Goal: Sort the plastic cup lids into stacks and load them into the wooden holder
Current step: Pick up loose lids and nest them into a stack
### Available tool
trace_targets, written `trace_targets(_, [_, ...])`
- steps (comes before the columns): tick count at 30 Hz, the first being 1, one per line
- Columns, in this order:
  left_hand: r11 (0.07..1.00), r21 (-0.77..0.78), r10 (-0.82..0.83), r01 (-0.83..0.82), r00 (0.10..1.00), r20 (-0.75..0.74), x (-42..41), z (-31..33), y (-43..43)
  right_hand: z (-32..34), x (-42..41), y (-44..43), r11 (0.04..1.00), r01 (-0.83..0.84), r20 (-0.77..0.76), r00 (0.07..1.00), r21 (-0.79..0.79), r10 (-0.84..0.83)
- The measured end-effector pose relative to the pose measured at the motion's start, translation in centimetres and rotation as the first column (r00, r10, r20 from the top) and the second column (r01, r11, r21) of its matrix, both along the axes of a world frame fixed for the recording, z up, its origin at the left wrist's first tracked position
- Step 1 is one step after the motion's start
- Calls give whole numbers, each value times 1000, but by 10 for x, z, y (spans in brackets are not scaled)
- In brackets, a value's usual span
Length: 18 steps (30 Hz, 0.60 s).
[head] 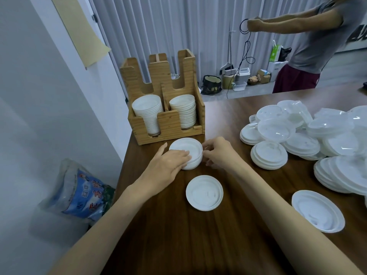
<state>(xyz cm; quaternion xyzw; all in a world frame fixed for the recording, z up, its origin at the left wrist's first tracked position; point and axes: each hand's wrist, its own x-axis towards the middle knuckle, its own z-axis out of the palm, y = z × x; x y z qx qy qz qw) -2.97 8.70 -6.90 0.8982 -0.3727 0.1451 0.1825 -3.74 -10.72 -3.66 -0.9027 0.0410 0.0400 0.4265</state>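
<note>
- Just in front of the wooden holder (170, 127), in the head view, a small stack of lids (191, 148) is seen on the table (228, 245), enclosed from both sides by the hands; it is judged that the stack is being squared so that it can be loaded
- The left hand (168, 163) is laid over the near left side of this stack with almost straight fingers and the thumb spread toward the holder; nothing is clasped, the lids are only pressed and steadied
- The right hand (217, 152) is curled, and the right rim of the stack is pinched by its fingertips, probably to line up the edges
- Both front compartments of the holder are already filled, by the left column of lids (148, 116) and the right column of lids (183, 113); what is kept in the tall back slots cannot be told
- A single lid (204, 192) is left apart, nearer to the person, perhaps set aside as another size
- The unsorted pile (297, 133) is kept at the right, well apart from the holder, where it can be reached by the right arm
</note>
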Motion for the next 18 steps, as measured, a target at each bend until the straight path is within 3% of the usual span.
trace_targets(8, [995, 100, 3, -18, 989, 149, -5, 5, -10, 0, -1, 3, 996, 11, -68, 998, 91, -4])
trace_targets(18, [996, 63, 50, -63, 981, 188, -14, 6, -24, -3, 2, 5, 979, 57, -116, 993, 195, -34])
